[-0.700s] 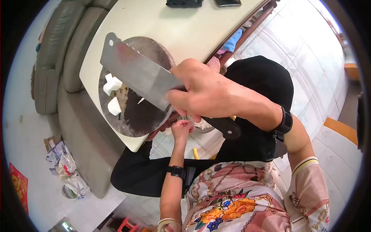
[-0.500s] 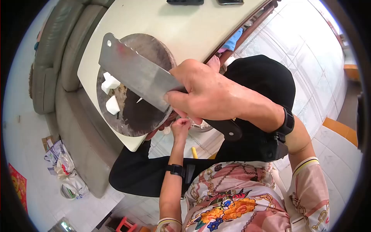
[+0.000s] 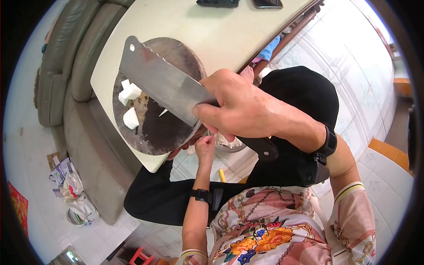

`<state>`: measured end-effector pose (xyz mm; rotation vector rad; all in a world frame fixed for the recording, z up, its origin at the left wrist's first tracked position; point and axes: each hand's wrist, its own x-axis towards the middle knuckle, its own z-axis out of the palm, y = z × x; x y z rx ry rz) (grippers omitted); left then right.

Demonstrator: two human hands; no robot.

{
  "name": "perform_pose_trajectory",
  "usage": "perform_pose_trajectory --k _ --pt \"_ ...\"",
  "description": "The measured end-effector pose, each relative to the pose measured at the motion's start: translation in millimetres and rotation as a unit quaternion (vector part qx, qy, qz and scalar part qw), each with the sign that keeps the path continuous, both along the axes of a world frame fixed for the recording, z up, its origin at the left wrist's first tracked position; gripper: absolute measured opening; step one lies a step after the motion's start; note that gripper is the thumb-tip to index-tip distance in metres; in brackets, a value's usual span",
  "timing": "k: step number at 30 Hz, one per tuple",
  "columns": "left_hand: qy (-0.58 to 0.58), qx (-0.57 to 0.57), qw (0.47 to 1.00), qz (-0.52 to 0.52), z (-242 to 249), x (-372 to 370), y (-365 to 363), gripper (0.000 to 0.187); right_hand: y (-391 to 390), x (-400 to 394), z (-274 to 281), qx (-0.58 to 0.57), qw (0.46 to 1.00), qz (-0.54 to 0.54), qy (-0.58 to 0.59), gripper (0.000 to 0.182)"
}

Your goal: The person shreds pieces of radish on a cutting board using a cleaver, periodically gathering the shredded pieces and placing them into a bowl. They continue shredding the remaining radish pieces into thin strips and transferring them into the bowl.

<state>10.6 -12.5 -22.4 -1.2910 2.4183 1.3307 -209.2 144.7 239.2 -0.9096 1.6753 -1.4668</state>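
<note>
Right grip (image 3: pixel 243 108) closed on the cleaver (image 3: pixel 165 81), thumb against its flat, presumably for steadiness; I hold it over the round board (image 3: pixel 163 134), where white pieces (image 3: pixel 130 118) lie. Left grip (image 3: pixel 205 151) appears closed; contents I cannot determine.

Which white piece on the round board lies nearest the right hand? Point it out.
The thin, pointed sliver beside the cleaver. The other white pieces are chunky and lie farther from the right hand, left on the board.
</note>
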Motion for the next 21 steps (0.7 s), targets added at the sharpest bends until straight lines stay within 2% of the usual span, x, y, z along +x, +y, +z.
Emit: perform_pose_trajectory --k 2,3,5,7,9,12,16,19,21 --pt "0.086 -0.161 0.974 -0.131 -1 1 4 0.018 0 0 -4 -0.034 0.999 0.005 -0.010 0.023" --pt "0.091 -0.171 0.973 -0.125 11 -4 6 0.018 -1 0 -2 -0.042 0.999 0.011 -0.004 0.023" --pt "0.057 -0.058 0.989 -0.120 66 -22 16 0.016 -1 1 3 -0.039 0.998 -0.018 -0.045 0.022" --pt "0.167 0.013 0.975 -0.147 128 -34 25 0.015 -5 -1 -2 -0.048 0.999 -0.027 0.003 0.019" --pt "0.175 0.000 0.966 -0.191 170 -41 29 0.011 -2 0 -8 -0.065 0.996 -0.041 0.034 0.018" --pt "0.239 -0.036 0.953 -0.185 217 -43 27 0.010 1 1 -5 -0.008 1.000 -0.019 0.008 0.018" --pt "0.296 -0.273 0.910 -0.100 233 -62 -10 0.014 1 6 0 0.016 1.000 -0.010 0.005 0.018" --pt "0.282 -0.317 0.901 -0.085 215 -74 -34 0.016 -2 10 -2 0.021 0.998 -0.014 0.051 0.015" --pt "0.280 -0.393 0.862 -0.158 206 -80 -41 0.020 -4 13 -1 0.022 0.995 -0.053 0.081 0.025"
